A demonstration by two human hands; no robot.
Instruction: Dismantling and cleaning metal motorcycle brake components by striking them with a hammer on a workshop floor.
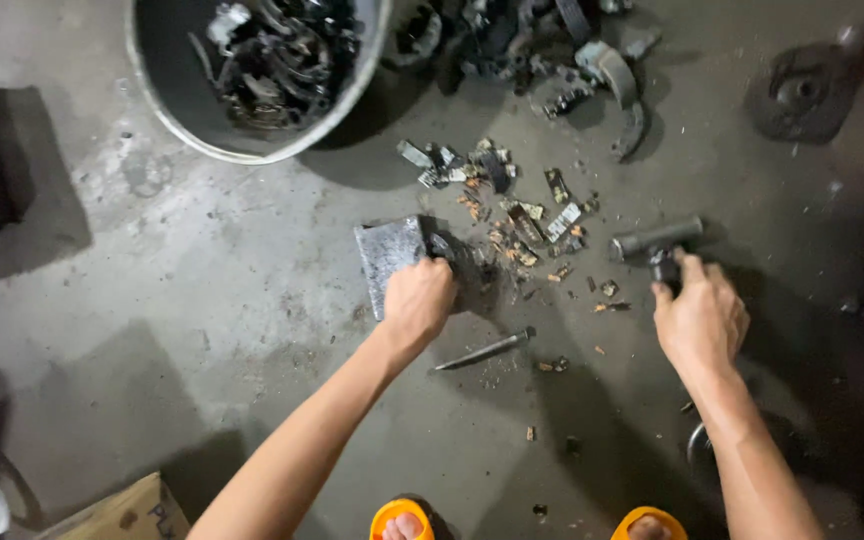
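Note:
My left hand rests on the near right corner of a flat grey metal block on the concrete floor, fingers curled at its edge; whether they hold a small part there is hidden. My right hand grips the handle of a metal hammer, whose head lies on the floor to the right of the block. A metal chisel lies loose on the floor between my hands. Small broken metal and brown scraps are scattered just beyond the block.
A round metal basin of dark scrap parts stands at the top left. More curved dark parts are piled at the top middle. A round dark disc lies top right. A cardboard box corner and my orange sandals are at the bottom.

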